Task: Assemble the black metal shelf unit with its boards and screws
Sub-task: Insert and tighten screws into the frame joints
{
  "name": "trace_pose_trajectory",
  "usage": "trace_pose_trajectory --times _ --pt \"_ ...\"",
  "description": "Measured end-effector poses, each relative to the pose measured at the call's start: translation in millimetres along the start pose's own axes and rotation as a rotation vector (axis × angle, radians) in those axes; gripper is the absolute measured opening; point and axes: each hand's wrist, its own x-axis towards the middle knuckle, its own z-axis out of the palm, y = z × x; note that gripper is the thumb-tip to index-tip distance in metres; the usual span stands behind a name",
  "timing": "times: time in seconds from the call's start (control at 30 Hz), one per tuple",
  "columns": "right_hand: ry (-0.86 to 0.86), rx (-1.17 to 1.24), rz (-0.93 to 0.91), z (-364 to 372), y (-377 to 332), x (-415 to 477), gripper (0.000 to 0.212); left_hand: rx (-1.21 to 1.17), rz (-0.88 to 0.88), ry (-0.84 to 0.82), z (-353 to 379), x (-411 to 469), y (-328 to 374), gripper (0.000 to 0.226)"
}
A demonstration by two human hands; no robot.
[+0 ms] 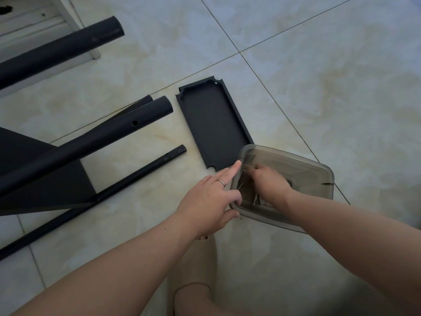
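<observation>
A translucent grey plastic box [319, 171] stands on the tiled floor, with several metal screws [255, 200] inside. My left hand [209, 199] grips the box's left rim, index finger stretched along the edge and thumb on the outside. My right hand [270, 181] reaches down into the box among the screws; its fingertips are blurred and hidden. A small black metal shelf board [214, 124] lies upside down just beyond the box. Left of it lie a thick black tube [91, 142] with a screw hole and a thin black rod [127, 179].
Another thick black tube [63, 46] lies at the upper left in front of a white furniture frame [75, 21]. A large black panel [45, 190] sits under the tubes at the left edge. My knee and a beige slipper [193, 267] are at the bottom.
</observation>
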Motion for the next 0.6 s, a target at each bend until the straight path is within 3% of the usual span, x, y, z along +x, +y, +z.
trace_pose_trajectory --times 0.2,0.37,0.5,0.6 --pt "0.079 0.051 0.024 -6.6 -6.4 -9.0 0.026 -0.02 0.005 0.011 2.1 -0.2 -1.4 0.014" --pt "0.147 0.255 0.078 -33.1 -14.8 -30.5 0.008 -0.005 -0.043 -0.055 -5.7 5.3 2.1 0.019" --pt "0.217 0.388 0.047 -58.6 -20.5 -50.6 0.021 0.007 -0.099 -0.108 -22.9 9.5 10.2 0.034" --pt "0.158 0.39 0.107 -70.4 -21.9 -59.9 0.024 0.005 -0.154 -0.161 -36.2 0.1 15.0 0.043"
